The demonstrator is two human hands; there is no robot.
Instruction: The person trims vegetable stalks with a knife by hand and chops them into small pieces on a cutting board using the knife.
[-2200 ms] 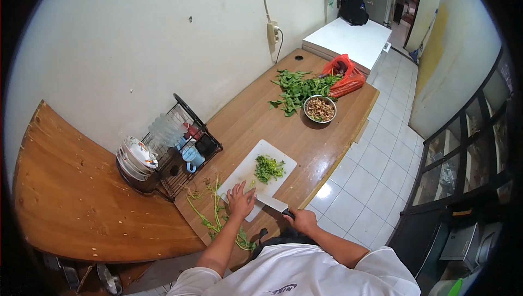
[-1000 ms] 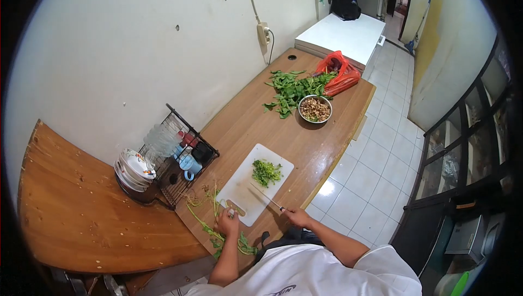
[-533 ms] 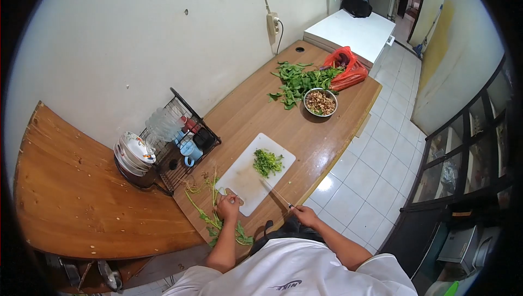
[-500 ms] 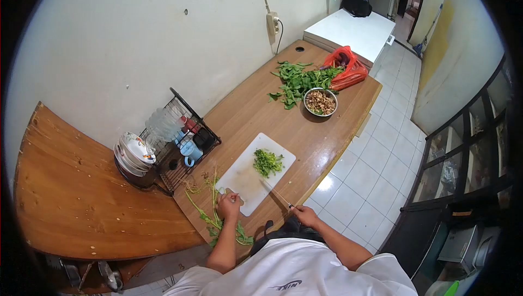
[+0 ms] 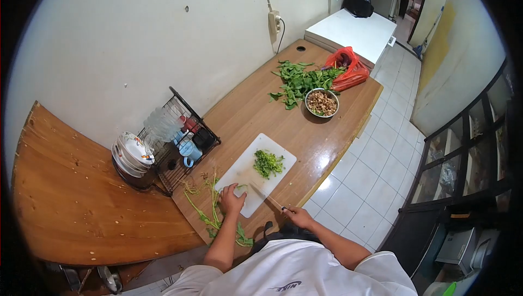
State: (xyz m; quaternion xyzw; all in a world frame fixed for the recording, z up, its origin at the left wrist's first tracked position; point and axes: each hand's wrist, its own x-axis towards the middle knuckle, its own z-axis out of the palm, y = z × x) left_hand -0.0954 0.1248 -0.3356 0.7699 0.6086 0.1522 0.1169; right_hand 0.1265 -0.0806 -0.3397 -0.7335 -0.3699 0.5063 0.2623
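My right hand (image 5: pixel 298 217) grips a kitchen knife (image 5: pixel 267 195) by its handle, the blade pointing left over the lower part of a white cutting board (image 5: pixel 237 173). At the board's lower left edge my left hand (image 5: pixel 232 200) has its fingers curled down around a short piece of green stem (image 5: pixel 242 187); how firmly it is held is hard to see. A heap of chopped greens (image 5: pixel 268 163) lies on the board's upper right part. Beside my left hand, long green stems with roots and leaves (image 5: pixel 210 217) spread over the table.
A metal bowl of chopped brown pieces (image 5: pixel 321 104), leafy greens (image 5: pixel 298 81) and a red plastic bag (image 5: pixel 351 72) stand at the table's far end. On the left is a black dish rack (image 5: pixel 177 157) with glasses, cups and plates (image 5: pixel 128 154). The wooden table edge (image 5: pixel 348 151) runs along my right.
The knife and my right hand have shifted left and slightly up over the board. My left hand has turned, its fingers reaching further out, and a piece of green stem now shows by them.
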